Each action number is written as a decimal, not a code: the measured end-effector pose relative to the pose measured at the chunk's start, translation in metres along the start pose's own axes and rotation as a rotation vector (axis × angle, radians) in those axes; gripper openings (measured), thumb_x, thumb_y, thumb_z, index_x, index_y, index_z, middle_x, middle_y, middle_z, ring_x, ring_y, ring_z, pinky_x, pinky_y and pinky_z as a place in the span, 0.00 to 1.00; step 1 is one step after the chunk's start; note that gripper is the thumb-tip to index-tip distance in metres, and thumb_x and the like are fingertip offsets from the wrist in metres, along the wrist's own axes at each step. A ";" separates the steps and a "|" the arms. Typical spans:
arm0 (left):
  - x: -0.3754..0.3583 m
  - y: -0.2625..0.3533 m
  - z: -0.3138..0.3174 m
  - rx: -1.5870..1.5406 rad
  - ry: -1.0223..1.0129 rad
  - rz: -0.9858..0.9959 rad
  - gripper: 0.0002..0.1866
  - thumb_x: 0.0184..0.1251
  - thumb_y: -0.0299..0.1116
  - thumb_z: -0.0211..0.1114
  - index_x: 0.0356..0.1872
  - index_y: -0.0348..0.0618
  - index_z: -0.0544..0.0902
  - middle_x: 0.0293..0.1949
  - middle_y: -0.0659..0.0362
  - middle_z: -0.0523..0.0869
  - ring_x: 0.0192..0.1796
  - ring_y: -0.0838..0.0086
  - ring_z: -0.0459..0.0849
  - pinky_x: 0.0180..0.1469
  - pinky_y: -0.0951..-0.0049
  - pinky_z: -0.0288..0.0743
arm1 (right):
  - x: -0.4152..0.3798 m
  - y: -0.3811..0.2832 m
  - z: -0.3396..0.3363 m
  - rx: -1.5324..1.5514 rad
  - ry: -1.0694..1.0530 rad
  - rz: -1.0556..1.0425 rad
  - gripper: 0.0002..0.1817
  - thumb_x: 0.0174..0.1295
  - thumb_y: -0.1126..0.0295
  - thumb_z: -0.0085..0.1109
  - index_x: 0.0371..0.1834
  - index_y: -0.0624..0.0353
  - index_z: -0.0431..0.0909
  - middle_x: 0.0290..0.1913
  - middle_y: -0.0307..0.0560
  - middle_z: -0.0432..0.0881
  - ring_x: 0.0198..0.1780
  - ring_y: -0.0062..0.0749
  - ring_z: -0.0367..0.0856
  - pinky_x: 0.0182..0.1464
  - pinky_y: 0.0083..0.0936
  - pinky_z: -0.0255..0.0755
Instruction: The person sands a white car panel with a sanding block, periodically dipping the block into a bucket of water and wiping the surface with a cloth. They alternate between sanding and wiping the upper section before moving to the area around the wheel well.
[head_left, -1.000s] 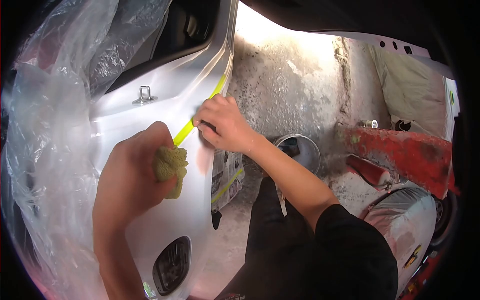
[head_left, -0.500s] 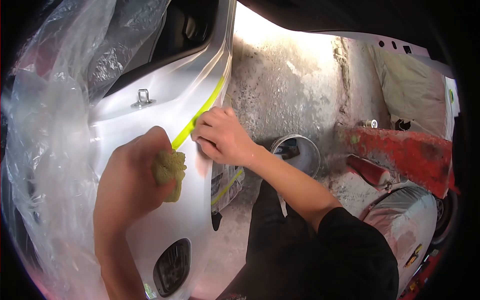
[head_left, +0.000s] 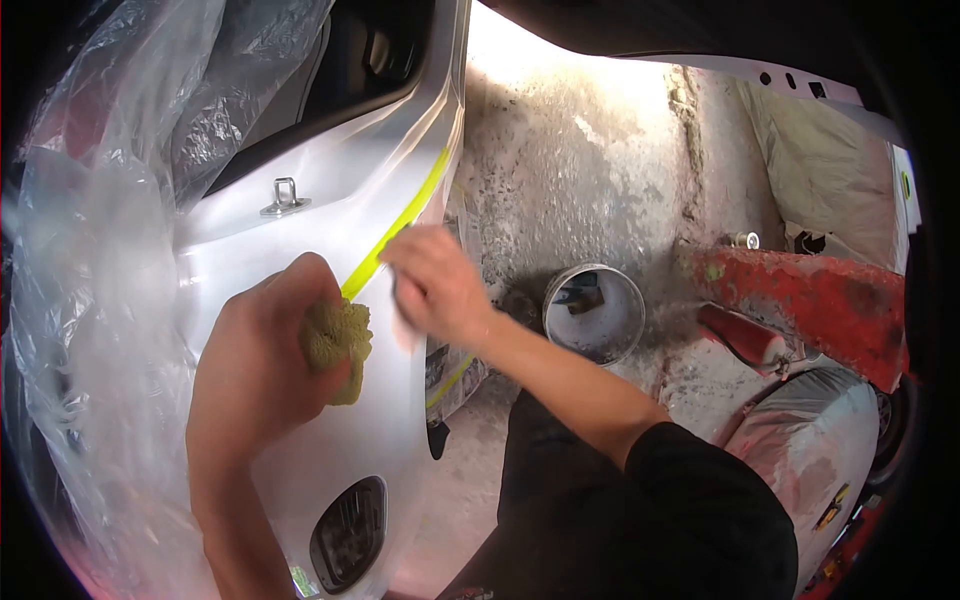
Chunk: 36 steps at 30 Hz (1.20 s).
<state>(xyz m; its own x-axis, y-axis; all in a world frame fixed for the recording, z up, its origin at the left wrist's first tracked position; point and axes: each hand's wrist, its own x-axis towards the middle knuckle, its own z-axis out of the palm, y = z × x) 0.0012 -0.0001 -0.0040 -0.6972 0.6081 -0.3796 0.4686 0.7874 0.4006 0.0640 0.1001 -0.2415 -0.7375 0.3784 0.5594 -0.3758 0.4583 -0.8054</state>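
My left hand (head_left: 255, 365) grips a yellow-green sponge (head_left: 338, 345), held over the white car body panel (head_left: 370, 430). A bright yellow-green tape strip (head_left: 405, 215) runs along the panel's curved edge. Beside the strip, my right hand (head_left: 440, 280) is closed with bent fingers against the panel edge, slightly blurred. Whatever may lie under its fingertips is hidden. Below that hand, printed masking paper (head_left: 450, 375) with more tape is partly covered by my forearm.
Clear plastic sheeting (head_left: 85, 300) drapes the left side. A metal striker loop (head_left: 286, 198) stands up from the panel. On the rough floor (head_left: 560, 170) sits a round bucket (head_left: 637, 310) with dark items inside. A worn red beam (head_left: 800, 300) lies at right.
My right hand has shifted slightly down along the panel edge and is more blurred. My left hand and the sponge are nearly still. The view has moved a little.
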 end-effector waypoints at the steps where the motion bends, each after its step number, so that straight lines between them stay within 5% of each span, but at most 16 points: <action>1: 0.000 0.000 0.001 0.013 0.002 0.005 0.19 0.43 0.20 0.74 0.37 0.39 0.75 0.32 0.47 0.84 0.36 0.48 0.84 0.38 0.59 0.77 | -0.003 -0.017 0.002 0.052 -0.009 -0.020 0.20 0.49 0.83 0.58 0.49 0.64 0.81 0.50 0.53 0.82 0.57 0.50 0.77 0.60 0.45 0.74; 6: 0.000 0.007 0.000 0.058 -0.023 -0.073 0.18 0.44 0.21 0.74 0.37 0.39 0.76 0.33 0.48 0.85 0.37 0.48 0.84 0.40 0.60 0.78 | -0.013 0.010 -0.003 -0.017 -0.044 0.156 0.30 0.49 0.86 0.56 0.61 0.67 0.76 0.64 0.60 0.78 0.60 0.55 0.77 0.63 0.44 0.73; 13: 0.000 0.006 0.002 0.082 -0.022 -0.045 0.18 0.45 0.22 0.73 0.38 0.41 0.76 0.33 0.49 0.85 0.37 0.49 0.85 0.40 0.61 0.78 | -0.026 0.009 0.006 -0.149 -0.165 0.118 0.39 0.50 0.88 0.52 0.73 0.67 0.65 0.72 0.64 0.70 0.74 0.62 0.66 0.74 0.44 0.66; 17: 0.000 0.007 0.001 0.073 -0.021 -0.052 0.18 0.45 0.22 0.73 0.37 0.41 0.76 0.33 0.49 0.85 0.37 0.49 0.85 0.40 0.61 0.78 | -0.022 0.113 0.012 -0.234 -0.088 0.235 0.36 0.55 0.89 0.51 0.72 0.69 0.66 0.71 0.65 0.71 0.73 0.66 0.66 0.74 0.46 0.64; 23: 0.001 0.008 0.002 0.081 -0.035 -0.054 0.16 0.47 0.23 0.72 0.36 0.41 0.76 0.32 0.50 0.85 0.36 0.50 0.85 0.40 0.62 0.78 | -0.029 0.031 0.012 -0.111 -0.074 0.184 0.33 0.58 0.89 0.50 0.72 0.68 0.67 0.71 0.64 0.72 0.74 0.66 0.65 0.77 0.45 0.60; 26: 0.001 0.012 0.000 0.048 -0.055 -0.116 0.16 0.47 0.22 0.73 0.36 0.40 0.76 0.31 0.50 0.85 0.36 0.50 0.85 0.39 0.62 0.78 | -0.027 0.126 0.018 -0.229 -0.065 0.289 0.30 0.61 0.84 0.46 0.71 0.66 0.68 0.72 0.62 0.70 0.75 0.60 0.65 0.75 0.53 0.60; 28: 0.001 0.011 0.000 0.038 -0.056 -0.100 0.17 0.45 0.21 0.73 0.36 0.40 0.76 0.31 0.50 0.85 0.36 0.50 0.85 0.39 0.61 0.78 | -0.009 0.167 0.006 -0.422 -0.216 0.340 0.31 0.58 0.85 0.49 0.70 0.65 0.68 0.68 0.64 0.74 0.70 0.61 0.71 0.71 0.48 0.67; 32: 0.000 0.005 0.001 0.102 -0.019 0.033 0.20 0.43 0.21 0.75 0.37 0.41 0.76 0.32 0.51 0.85 0.37 0.50 0.85 0.39 0.60 0.78 | 0.013 0.140 -0.017 -0.099 -0.045 0.622 0.30 0.59 0.84 0.51 0.68 0.63 0.71 0.60 0.65 0.79 0.59 0.63 0.77 0.59 0.42 0.75; 35: 0.001 0.007 -0.001 0.080 -0.037 0.009 0.21 0.42 0.21 0.76 0.37 0.41 0.75 0.32 0.51 0.85 0.38 0.50 0.85 0.39 0.59 0.78 | 0.009 0.124 -0.012 0.007 0.030 0.708 0.26 0.60 0.84 0.52 0.64 0.63 0.74 0.61 0.64 0.79 0.60 0.61 0.77 0.61 0.43 0.75; 36: 0.000 0.007 -0.001 0.085 -0.039 -0.007 0.21 0.42 0.21 0.76 0.37 0.41 0.75 0.32 0.51 0.85 0.38 0.50 0.85 0.39 0.59 0.78 | 0.000 0.115 -0.003 -0.019 0.067 0.553 0.25 0.60 0.84 0.53 0.63 0.62 0.75 0.61 0.63 0.80 0.61 0.59 0.79 0.61 0.42 0.75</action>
<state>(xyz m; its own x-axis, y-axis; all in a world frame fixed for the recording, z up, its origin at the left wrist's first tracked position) 0.0039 0.0056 -0.0009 -0.6794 0.6050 -0.4151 0.5093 0.7961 0.3268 0.0225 0.1551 -0.3341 -0.7843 0.6168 0.0664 0.0677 0.1915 -0.9792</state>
